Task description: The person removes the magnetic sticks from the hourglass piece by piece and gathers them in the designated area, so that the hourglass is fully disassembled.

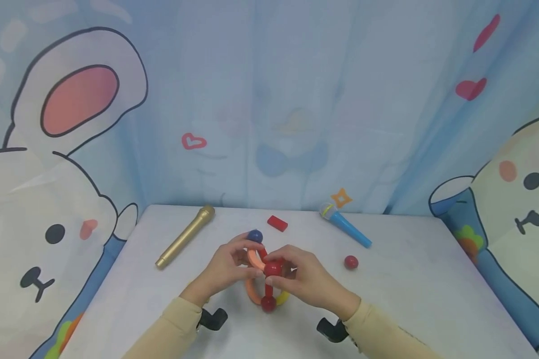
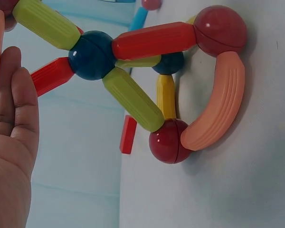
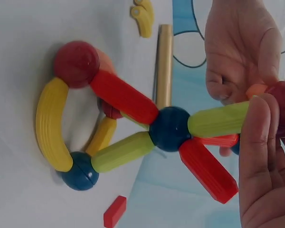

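Between my hands a structure of magnetic rods and balls stands on the table. Its base is a ring of curved rods, with an orange one (image 2: 217,102), a yellow one (image 3: 51,124) and balls at the joints. Straight red and green rods rise from it to a blue centre ball (image 3: 170,128) and fan out above. My left hand (image 1: 226,264) holds an upper orange curved rod (image 1: 255,260) between thumb and fingers, close to a blue ball (image 1: 255,236) at the top. My right hand (image 1: 307,276) pinches an upper red ball (image 1: 273,269), where a green rod (image 3: 219,118) joins.
A gold microphone (image 1: 185,238) lies at the left of the white table (image 1: 400,289), a blue microphone (image 1: 348,227) at the back right. A short red rod (image 1: 277,223) and a loose red ball (image 1: 351,262) lie beyond the hands. Yellow curved rods (image 3: 143,21) show in the right wrist view.
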{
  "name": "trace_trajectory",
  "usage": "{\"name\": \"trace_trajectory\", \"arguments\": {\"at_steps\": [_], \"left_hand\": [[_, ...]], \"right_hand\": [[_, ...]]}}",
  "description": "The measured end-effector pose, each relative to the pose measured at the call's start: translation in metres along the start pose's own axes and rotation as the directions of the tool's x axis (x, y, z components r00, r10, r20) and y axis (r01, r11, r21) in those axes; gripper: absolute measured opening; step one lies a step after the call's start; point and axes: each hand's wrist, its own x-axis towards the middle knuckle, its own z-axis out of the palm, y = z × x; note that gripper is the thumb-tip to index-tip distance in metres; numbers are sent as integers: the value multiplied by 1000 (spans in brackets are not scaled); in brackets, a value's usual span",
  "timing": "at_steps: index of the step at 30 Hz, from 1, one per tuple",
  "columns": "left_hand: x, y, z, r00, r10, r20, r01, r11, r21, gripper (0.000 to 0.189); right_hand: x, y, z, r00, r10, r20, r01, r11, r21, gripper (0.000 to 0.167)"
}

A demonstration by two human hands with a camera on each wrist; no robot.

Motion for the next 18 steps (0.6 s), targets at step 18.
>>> {"name": "trace_trajectory", "arguments": {"at_steps": [18], "left_hand": [[3, 0, -2, 1000, 11, 12, -11, 1000, 4, 49]], "right_hand": [[3, 1, 0, 997, 49, 61, -56, 991, 123, 34]]}}
